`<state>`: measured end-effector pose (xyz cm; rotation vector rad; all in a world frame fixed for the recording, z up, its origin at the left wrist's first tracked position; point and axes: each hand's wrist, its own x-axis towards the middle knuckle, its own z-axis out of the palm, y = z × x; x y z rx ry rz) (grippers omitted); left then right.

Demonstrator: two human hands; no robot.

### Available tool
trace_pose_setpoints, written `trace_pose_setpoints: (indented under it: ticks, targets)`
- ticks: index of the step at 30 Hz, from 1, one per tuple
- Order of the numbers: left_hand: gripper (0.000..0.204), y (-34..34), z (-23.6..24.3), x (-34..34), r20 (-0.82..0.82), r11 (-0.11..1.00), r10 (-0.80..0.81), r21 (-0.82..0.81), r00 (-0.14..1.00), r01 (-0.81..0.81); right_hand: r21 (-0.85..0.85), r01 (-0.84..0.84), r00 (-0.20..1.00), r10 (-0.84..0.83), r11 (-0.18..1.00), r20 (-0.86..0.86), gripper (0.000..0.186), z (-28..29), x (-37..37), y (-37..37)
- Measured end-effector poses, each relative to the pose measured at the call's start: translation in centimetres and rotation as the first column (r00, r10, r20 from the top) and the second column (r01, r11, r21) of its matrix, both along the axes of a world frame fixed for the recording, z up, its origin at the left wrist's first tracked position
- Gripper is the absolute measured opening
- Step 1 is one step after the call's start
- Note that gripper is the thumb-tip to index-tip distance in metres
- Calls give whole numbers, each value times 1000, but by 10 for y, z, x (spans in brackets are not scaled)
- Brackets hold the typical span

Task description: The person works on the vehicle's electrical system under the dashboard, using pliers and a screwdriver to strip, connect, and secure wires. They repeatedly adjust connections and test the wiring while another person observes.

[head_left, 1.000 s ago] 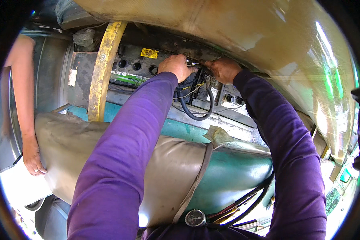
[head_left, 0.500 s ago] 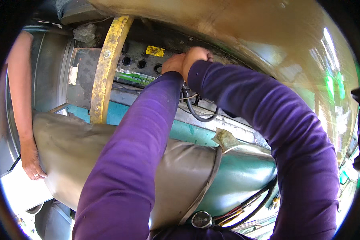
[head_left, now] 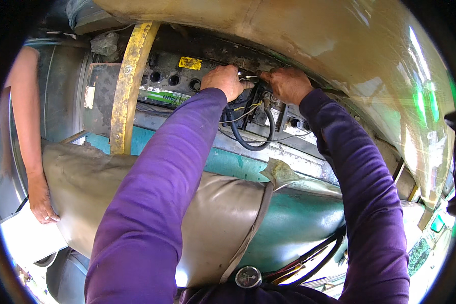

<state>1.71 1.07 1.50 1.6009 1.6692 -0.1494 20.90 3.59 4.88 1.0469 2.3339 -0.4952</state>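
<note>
My left hand [head_left: 223, 82] is at the right end of a grimy black battery [head_left: 162, 96], its fingers closed around something I cannot make out. Facing it, my right hand [head_left: 290, 85] has its fingers pinched together at a small shiny metal piece [head_left: 248, 77] between the hands. Whether that piece is a tool or a terminal part I cannot tell. Below the hands a thick black cable [head_left: 272, 131] loops down from a metal clamp [head_left: 267, 97]. Thin wires, one of them yellow, cross there. Round dark holes and a yellow label [head_left: 190, 63] show on the battery top.
A worn yellow bar [head_left: 128, 83] crosses on the left. Brown sheeting [head_left: 228, 202] covers the green surface [head_left: 283, 228] nearer me. A large brown curved panel [head_left: 309, 30] hangs overhead. Another person's hand [head_left: 41, 200] rests at far left. A round gauge [head_left: 248, 277] sits near my body.
My hands were crossed close together. Now they are apart, the right one having moved right, uncovering the clamp and the cable. The view has shifted slightly. The other person's hand stays.
</note>
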Motion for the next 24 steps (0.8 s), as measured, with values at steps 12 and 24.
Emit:
trace_pose_setpoints:
  ticks: [12,24]
  targets:
    - [60,1,0,-3,-6,999,-36,-26,999,36,-137,95,983,-115,986,-144,59,-35,28,6]
    - [57,-2,-1,-1,2,1000,-7,18,1000,7,-135,42,983,-65,990,-174,63,-39,31,0]
